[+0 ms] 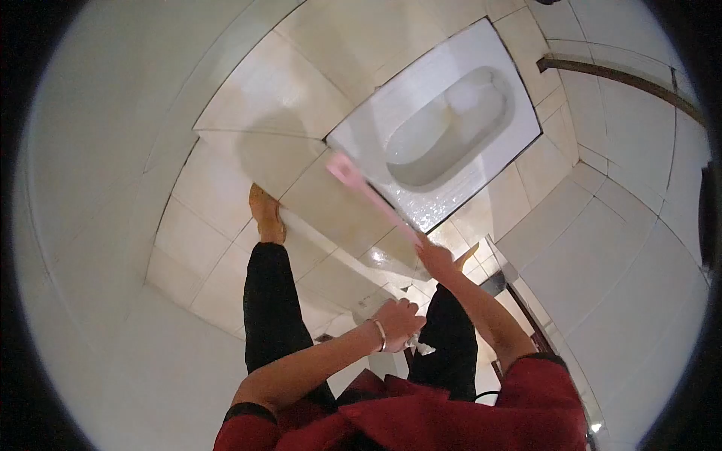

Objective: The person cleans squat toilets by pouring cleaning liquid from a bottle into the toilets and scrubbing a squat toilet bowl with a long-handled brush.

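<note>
Head-worn view — forward, steeply down

The right grip [438, 258] holds a pink tool [385, 208] beside the toilet [519, 113].

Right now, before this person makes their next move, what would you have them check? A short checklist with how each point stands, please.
1. Right hand gripping the pink tool by its handle: ok.
2. Tool's head inside the bowl of the squat toilet: not ok; it shows outside the bowl, near the rim's edge.
3. Left hand free: not ok; a crumpled-looking white item is in it.
4. Both feet clear of the toilet: ok; they show on either side, over the floor tiles.
5. Toilet rim dry: not ok; it looks wet, with glinting drops.
6. Type of head on the tool: cannot tell; it is blurred.
</note>
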A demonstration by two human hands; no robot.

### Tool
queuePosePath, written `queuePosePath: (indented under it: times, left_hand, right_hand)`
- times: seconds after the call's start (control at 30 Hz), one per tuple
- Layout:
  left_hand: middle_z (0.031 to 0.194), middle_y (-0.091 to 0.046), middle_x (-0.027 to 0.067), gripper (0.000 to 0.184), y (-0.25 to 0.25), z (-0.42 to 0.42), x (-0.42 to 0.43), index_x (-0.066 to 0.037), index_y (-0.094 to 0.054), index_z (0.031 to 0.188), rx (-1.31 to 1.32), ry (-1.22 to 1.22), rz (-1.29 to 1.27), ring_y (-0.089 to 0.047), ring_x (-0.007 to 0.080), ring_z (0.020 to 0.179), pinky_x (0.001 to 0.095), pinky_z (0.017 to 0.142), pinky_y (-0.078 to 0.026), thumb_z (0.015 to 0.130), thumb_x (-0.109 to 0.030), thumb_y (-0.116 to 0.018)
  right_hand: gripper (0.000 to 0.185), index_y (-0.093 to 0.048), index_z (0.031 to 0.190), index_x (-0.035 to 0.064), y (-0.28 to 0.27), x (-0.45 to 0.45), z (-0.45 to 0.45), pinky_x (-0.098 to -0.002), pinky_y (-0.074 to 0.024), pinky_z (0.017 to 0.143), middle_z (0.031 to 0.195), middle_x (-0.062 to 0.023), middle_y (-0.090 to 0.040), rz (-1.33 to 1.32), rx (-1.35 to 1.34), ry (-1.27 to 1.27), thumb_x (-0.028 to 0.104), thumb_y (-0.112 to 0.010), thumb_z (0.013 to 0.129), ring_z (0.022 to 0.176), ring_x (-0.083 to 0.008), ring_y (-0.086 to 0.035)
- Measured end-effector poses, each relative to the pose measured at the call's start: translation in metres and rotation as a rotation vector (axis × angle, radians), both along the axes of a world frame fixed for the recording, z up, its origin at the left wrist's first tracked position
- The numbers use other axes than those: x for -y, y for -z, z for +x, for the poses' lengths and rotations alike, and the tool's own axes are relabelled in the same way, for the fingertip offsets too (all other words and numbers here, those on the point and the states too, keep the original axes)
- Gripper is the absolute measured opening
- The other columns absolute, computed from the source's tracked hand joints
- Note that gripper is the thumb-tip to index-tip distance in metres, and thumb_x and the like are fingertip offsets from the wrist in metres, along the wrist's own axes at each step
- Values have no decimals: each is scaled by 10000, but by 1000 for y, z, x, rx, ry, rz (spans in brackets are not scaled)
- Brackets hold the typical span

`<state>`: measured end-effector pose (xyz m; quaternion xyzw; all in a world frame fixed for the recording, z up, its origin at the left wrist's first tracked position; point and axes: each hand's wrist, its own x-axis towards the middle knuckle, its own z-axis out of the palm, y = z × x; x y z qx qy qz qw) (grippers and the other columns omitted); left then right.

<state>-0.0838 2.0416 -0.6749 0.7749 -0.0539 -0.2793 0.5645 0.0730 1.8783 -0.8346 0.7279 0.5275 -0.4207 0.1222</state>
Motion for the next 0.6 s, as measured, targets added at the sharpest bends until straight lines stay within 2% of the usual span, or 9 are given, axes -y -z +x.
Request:
queuePosePath:
  times: [0.07, 0.13, 0.17, 0.2, 0.27, 0.37, 0.43, 0.5, 0.6]
  left_hand:
    - [883, -513, 113, 419, 1, 6, -3, -108, -518, 1007, -1, 5, 16, -513, 262, 854, 391, 651, -430, 627, -232, -641]
    - [898, -511, 118, 370, 4, 7, -1, -95, -522, 985, -6, 28, 65, -510, 272, 860, 394, 670, -430, 662, -255, -606]
    - [898, -511, 118, 370, 5, 9, 1, -95, -522, 985, 4, 36, 65, -510, 272, 860, 394, 670, -430, 662, -255, -606]
    - [902, -510, 121, 362, 4, 8, 1, -93, -523, 978, 4, 31, 71, -510, 272, 862, 393, 674, -431, 664, -258, -599]
    - [905, -510, 125, 355, 6, 13, -3, -91, -525, 970, 5, 23, 81, -510, 272, 865, 392, 677, -432, 666, -261, -592]
    - [906, -510, 126, 362, 5, 19, -6, -91, -527, 959, -15, 31, 54, -505, 275, 878, 397, 684, -431, 645, -255, -605]
    - [895, -511, 125, 380, 6, 19, -2, -91, -527, 951, 22, -3, 81, -508, 281, 866, 399, 685, -433, 622, -257, -620]
    - [889, -511, 126, 394, 8, 21, 0, -91, -525, 955, 11, 18, 95, -509, 283, 859, 398, 685, -434, 616, -261, -627]
    - [875, -509, 126, 403, 8, 25, -1, -91, -522, 953, -8, 10, 77, -512, 283, 848, 398, 681, -436, 608, -267, -634]
  right_hand:
    - [373, -373, 1171, 61, -10, -80, -10, -410, -473, 496, 749, -186, -584, -42, -55, 125, 261, -421, 859, 622, -287, -604]
    - [368, -323, 1188, 144, -4, -84, -11, -479, -469, 551, 740, -199, -583, 14, -104, 289, 321, -385, 871, 597, -397, -567]
    - [388, -315, 1190, 110, -7, -54, -4, -461, -475, 555, 799, -228, -572, -176, -156, 377, 325, -379, 873, 599, -389, -574]
    - [370, -341, 1159, 49, -15, -21, 4, -461, -475, 605, 895, -242, -542, -315, -98, 193, 253, -410, 858, 711, -359, -587]
    - [338, -389, 1108, -9, -24, 50, 13, -424, -485, 635, 1004, -226, -489, -234, 27, -56, 176, -441, 830, 846, -321, -562]
    - [327, -430, 1104, 11, -1, 69, 52, -318, -485, 520, 871, -179, -508, 183, 424, -112, 202, -439, 839, 744, -241, -571]
    - [361, -402, 1167, 76, -19, -26, 88, -325, -450, 418, 659, -111, -500, -44, 73, 1018, 302, -362, 888, 517, -199, -534]
    - [362, -358, 1206, 113, -31, -82, 119, -356, -434, 397, 535, -88, -451, -36, -129, 1219, 300, -317, 898, 411, -209, -492]
    - [427, -323, 1276, 195, -5, -91, 146, -296, -409, 364, 586, -52, -453, 84, -120, 1290, 394, -313, 898, 414, -147, -445]
